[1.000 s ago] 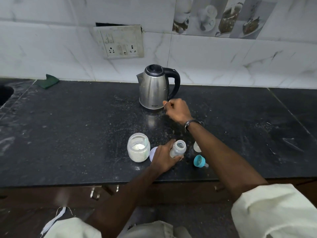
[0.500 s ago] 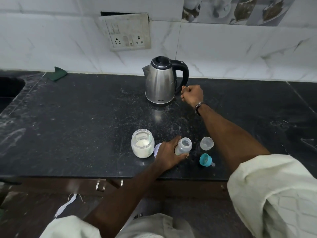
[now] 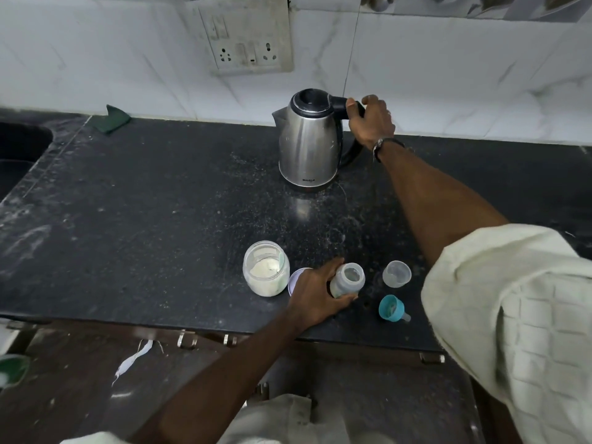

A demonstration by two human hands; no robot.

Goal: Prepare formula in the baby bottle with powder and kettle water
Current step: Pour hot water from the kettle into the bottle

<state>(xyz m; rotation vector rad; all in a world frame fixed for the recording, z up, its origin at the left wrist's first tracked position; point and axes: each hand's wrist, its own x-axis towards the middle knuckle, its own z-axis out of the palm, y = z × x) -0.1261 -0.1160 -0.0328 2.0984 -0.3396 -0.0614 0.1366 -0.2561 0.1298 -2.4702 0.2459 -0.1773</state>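
A black tabletop [image 3: 144,203] sits by a white tile wall [image 3: 96,65]. A switch board [image 3: 246,36] with plugs is on the wall. A green cloth [image 3: 112,118] lies at the back left corner.

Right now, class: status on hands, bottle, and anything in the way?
Right hand grips kettle handle. Left hand holds open bottle on counter. Pour path clear; cap beside bottle.
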